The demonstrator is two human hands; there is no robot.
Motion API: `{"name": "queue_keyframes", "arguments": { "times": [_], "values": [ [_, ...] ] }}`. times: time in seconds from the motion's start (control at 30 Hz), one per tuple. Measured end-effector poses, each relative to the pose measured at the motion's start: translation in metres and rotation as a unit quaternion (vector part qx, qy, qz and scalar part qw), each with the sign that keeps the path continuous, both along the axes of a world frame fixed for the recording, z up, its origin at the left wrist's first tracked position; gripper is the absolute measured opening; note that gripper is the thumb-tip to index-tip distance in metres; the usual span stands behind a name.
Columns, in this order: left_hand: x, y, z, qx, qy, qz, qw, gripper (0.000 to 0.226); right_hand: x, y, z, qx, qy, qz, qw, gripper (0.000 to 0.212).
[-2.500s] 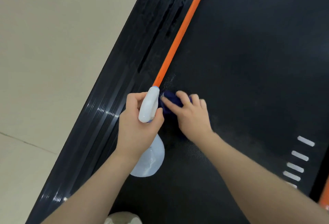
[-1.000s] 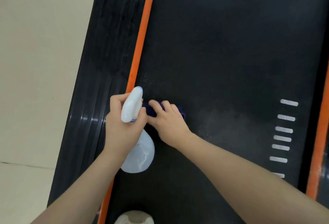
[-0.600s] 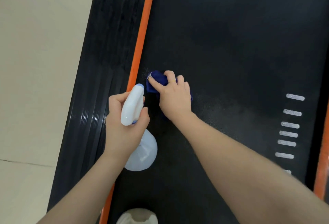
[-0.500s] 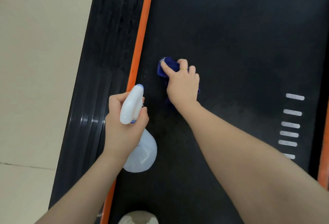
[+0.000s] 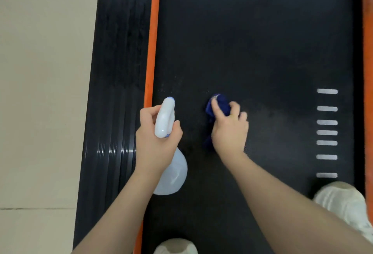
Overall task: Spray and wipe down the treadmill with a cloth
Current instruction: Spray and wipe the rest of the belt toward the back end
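Shoes [image 5: 343,203] beside white belt stripes [image 5: 327,122]

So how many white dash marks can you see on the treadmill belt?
7. The white dashes run in a column near the right edge of the treadmill belt, from the top one down to the lowest. A shoe below may hide more.

Cloth [image 5: 219,105] now farther from stripe [image 5: 152,51]

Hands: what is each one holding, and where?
Left hand grips the spray bottle at its neck. Right hand holds the bunched cloth under its fingers.
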State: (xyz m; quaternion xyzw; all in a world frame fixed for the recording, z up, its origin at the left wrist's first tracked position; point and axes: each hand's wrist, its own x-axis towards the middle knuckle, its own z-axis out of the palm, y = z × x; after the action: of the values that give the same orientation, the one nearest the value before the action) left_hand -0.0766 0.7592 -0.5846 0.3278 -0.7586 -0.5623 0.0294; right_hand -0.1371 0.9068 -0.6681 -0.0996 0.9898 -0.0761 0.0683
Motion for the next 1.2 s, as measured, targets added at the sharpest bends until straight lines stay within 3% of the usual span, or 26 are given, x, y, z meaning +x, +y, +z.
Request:
{"name": "queue_keyframes", "arguments": {
  "times": [0.1, 0.2, 0.27, 0.37, 0.47, 0.57, 0.63, 0.87, 0.93, 1.03, 1.2],
  "values": [
    [-0.01, 0.003, 0.0, 0.001, -0.023, -0.029, 0.999, 0.03, 0.051, 0.002, 0.017, 0.031, -0.078, 0.195, 0.977, 0.082],
    [-0.02, 0.011, 0.002, -0.015, -0.029, -0.095, 0.995, 0.029, 0.033, 0.017, 0.036, 0.075, -0.16, 0.289, 0.941, 0.073],
    [-0.02, 0.024, 0.004, -0.026, -0.053, -0.182, 0.982, 0.03, 0.015, 0.04, 0.05, 0.082, -0.141, 0.238, 0.957, 0.064],
    [-0.014, 0.054, 0.003, -0.016, -0.119, -0.322, 0.939, 0.028, 0.005, 0.1, 0.075, 0.068, -0.143, 0.07, 0.985, 0.054],
    [-0.003, 0.081, 0.006, -0.005, -0.163, -0.357, 0.92, 0.026, 0.005, 0.166, 0.103, 0.069, -0.188, -0.028, 0.979, 0.047],
    [-0.001, 0.094, 0.011, 0.011, -0.137, -0.291, 0.947, 0.025, 0.0, 0.209, 0.117, 0.044, -0.188, -0.058, 0.979, 0.044],
    [-0.007, 0.105, 0.012, 0.013, -0.115, -0.297, 0.948, 0.023, -0.004, 0.229, 0.119, 0.007, -0.182, -0.089, 0.979, 0.044],
    [-0.014, 0.193, 0.009, 0.055, -0.109, -0.474, 0.872, 0.03, -0.004, 0.272, 0.112, -0.097, -0.168, -0.115, 0.974, 0.039],
    [-0.018, 0.22, 0.009, 0.08, -0.101, -0.458, 0.88, 0.033, -0.004, 0.283, 0.106, -0.108, -0.16, -0.106, 0.976, 0.039],
    [-0.03, 0.247, 0.01, 0.114, -0.096, -0.352, 0.924, 0.028, -0.004, 0.302, 0.094, -0.106, -0.153, -0.109, 0.977, 0.039],
    [-0.04, 0.25, 0.003, 0.086, -0.101, -0.229, 0.964, 0.026, -0.006, 0.314, 0.073, -0.105, -0.131, -0.168, 0.971, 0.041]
  ]
}}
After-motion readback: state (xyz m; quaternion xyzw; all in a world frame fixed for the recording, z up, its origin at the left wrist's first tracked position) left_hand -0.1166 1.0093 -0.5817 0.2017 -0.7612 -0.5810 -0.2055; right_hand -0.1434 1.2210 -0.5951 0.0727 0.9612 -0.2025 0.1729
